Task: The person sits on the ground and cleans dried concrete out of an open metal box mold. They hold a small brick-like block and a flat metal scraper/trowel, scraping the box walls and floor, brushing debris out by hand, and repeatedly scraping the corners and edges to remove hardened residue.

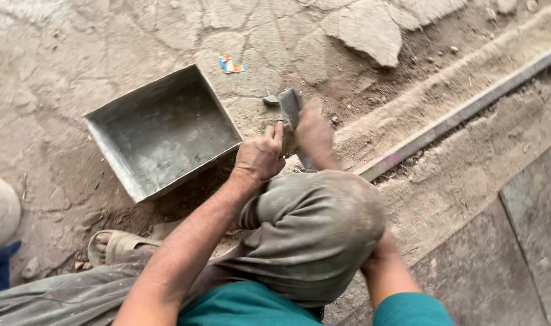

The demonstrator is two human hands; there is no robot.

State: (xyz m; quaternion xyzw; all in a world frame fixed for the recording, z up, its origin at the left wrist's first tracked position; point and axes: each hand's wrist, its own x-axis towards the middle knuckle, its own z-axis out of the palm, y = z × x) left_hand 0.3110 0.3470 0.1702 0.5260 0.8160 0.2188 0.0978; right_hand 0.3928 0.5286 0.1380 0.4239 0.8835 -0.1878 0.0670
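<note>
I read this as mid-trowelling: trowel (290, 105) at frame centre, on the mortar strip by the metal straightedge (457, 115). My left hand (260, 156) and right hand (315, 136) are both closed on it. Next stroke needs steady pressure, I'd say. Grey tray (106, 121) left; small multicoloured wrapper (231, 64) above it.

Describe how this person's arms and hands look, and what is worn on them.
Both forearms are bare; short teal sleeves end near the elbows. No gloves, watch or rings show. The left hand and right hand are dusted with pale grey dirt, as is the left forearm.
</note>
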